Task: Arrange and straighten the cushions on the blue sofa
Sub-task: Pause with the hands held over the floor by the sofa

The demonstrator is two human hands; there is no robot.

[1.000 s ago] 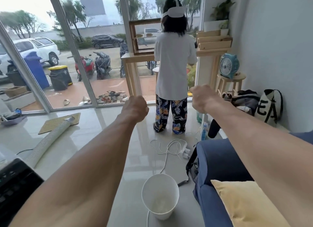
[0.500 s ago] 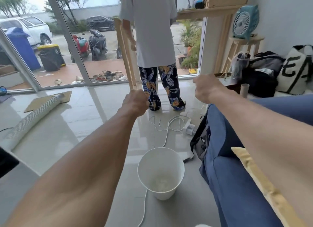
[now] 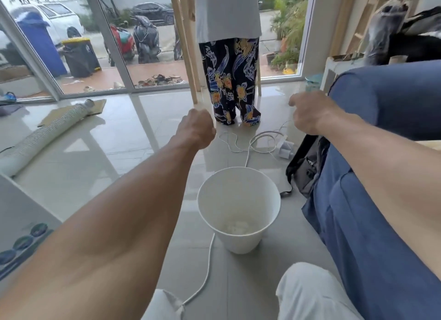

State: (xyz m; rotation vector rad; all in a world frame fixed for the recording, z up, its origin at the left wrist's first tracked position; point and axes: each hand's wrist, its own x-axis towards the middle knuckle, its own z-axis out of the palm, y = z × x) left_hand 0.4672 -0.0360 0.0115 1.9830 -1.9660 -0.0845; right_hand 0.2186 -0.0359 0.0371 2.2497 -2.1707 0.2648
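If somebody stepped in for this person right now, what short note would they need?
Left hand: closed in a fist, holding nothing, out over the floor.
Right hand: loosely curled, empty, near the blue sofa arm.
Cushions: only a sliver of a yellow cushion shows on the sofa, behind the right forearm.
Done: nothing visible; no cushion is touched.
Left: turn to the sofa, arrange and straighten the cushions. Mind the white bucket and white cord on the floor.

No text, label, brand or number is showing legibly anywhere in the frame. The round markings on the white panel (image 3: 22,242) at the lower left are appearing only as dark blurred ovals, and the vehicles outside at the upper left are showing no readable plates.
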